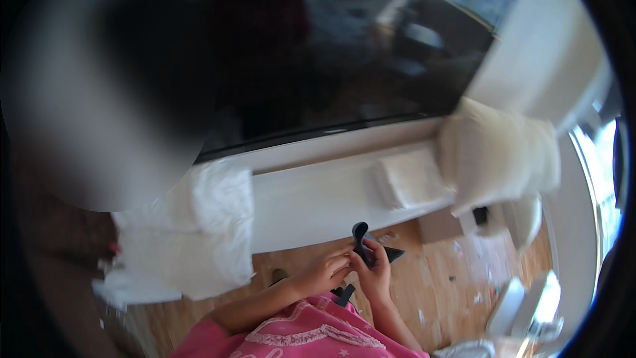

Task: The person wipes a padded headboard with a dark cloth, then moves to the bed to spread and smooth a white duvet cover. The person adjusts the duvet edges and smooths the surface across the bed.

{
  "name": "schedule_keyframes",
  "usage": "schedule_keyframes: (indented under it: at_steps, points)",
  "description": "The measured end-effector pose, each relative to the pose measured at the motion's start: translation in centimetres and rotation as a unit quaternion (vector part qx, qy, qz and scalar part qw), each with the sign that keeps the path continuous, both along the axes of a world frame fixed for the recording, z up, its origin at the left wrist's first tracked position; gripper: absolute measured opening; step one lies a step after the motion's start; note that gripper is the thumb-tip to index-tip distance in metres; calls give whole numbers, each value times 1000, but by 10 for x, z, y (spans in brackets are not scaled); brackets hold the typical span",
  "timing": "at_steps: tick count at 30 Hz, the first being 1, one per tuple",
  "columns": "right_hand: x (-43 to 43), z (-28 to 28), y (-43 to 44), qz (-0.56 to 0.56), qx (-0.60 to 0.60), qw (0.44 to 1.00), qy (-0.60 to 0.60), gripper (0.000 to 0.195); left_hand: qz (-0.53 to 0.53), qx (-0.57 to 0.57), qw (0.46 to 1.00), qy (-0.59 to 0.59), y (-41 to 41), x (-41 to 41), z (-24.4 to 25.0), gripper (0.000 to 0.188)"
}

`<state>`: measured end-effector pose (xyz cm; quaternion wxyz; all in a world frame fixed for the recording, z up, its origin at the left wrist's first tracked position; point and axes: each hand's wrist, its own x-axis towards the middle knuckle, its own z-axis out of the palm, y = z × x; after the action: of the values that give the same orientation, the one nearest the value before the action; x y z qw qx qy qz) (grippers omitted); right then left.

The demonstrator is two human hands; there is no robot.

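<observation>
Both of my hands are together just above my pink top, in front of a white bench. Between them is a dark strip of fabric or similar flexible material (361,243), bent into a loop at its upper end, with a pointed end sticking out to the right. My right hand (375,273) pinches it between thumb and fingers. My left hand (334,271) touches it from the left side, its fingertips partly hidden. A dark strap-like piece (346,296) shows just below the hands, against my top.
White wrapped bundles (218,238) stand on the left of the white bench (308,204). A white package (412,179) and a cream cloth-like bundle (502,154) are at its right. A large dark glossy screen (298,69) rises behind. Scraps litter the wooden floor (422,288).
</observation>
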<state>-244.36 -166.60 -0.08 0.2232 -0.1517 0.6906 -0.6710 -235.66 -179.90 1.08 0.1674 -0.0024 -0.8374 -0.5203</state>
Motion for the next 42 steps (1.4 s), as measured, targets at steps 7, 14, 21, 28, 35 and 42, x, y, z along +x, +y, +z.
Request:
schedule_keyframes:
  at_steps: [7, 14, 21, 28, 35, 42]
  points:
    - [32, -4, -86, 293, 78, 942, 143, 23, 195, -36, 978, -68, -55, 116, 5, 19]
    - [108, 82, -167, 506, 71, 852, 116, 20, 378, -51, 924, 31, -152, 232, 13, 20]
    - [219, 78, -296, 292, 17, 933, 209, 17, 488, 4, 872, 44, -240, 361, -5, 18]
    - [281, 85, -398, 393, -29, 813, 428, 23, 650, 191, 736, 13, -236, 468, -69, 40]
    - [323, -3, -378, 343, 193, 720, 572, 17, 631, 121, 766, -41, -229, 445, -69, 57]
    - [320, 28, -356, 457, 119, 775, 421, 19, 623, 59, 769, -130, -240, 428, -66, 65]
